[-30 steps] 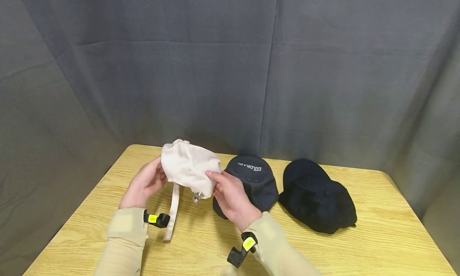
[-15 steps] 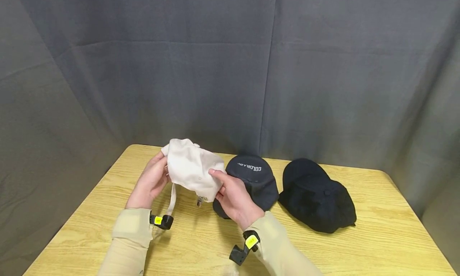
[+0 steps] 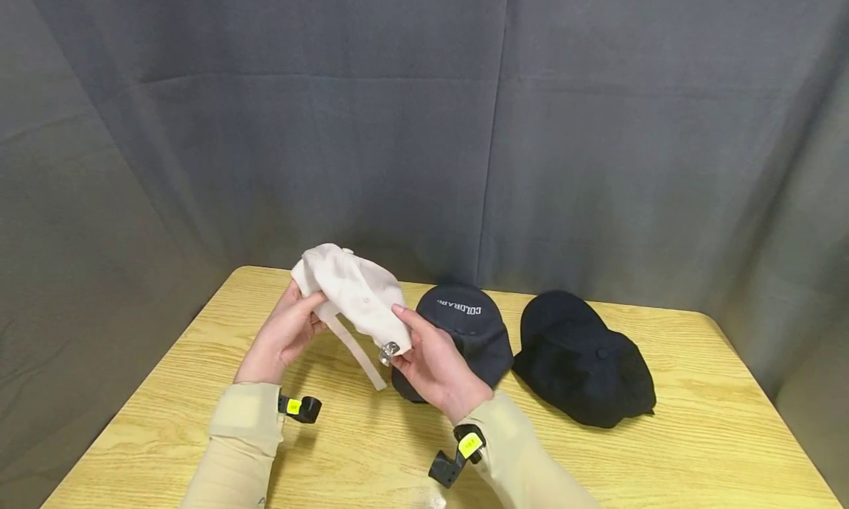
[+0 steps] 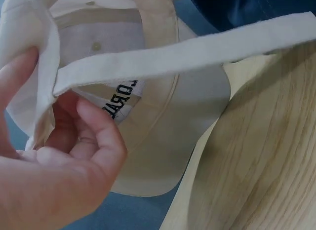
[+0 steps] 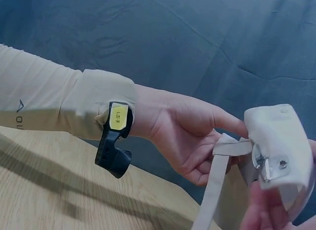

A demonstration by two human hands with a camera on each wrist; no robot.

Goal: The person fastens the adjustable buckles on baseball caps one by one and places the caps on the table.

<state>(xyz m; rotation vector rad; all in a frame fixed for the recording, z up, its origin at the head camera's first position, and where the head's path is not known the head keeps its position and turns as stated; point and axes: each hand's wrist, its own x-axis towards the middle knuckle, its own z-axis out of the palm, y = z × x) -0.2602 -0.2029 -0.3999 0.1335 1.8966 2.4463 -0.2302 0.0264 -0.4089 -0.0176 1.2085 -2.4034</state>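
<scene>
Both hands hold a cream baseball cap (image 3: 354, 284) up over the table. My left hand (image 3: 281, 336) pinches its back edge on the left, where a long loose strap (image 3: 354, 350) starts. On the opposite side my right hand (image 3: 434, 362) grips the edge, thumb on top, right by a silver metal buckle (image 3: 388, 353). The left wrist view looks into the cap, showing its brim (image 4: 197, 101) and dark lettering (image 4: 120, 99) through the inside. Free of the buckle (image 5: 265, 166), the strap (image 5: 215, 185) dangles in the right wrist view.
A black cap (image 3: 480, 347) with white COLORADO lettering lies just behind my right hand. Further right rests a second, plain black cap (image 3: 587, 369). The wooden table (image 3: 703, 420) ends at a grey curtain (image 3: 424, 126).
The cap has been turned and tilted in both hands. Its strap has swung from hanging down on the left to slanting right, and the left thumb now shows on the cap's near edge.
</scene>
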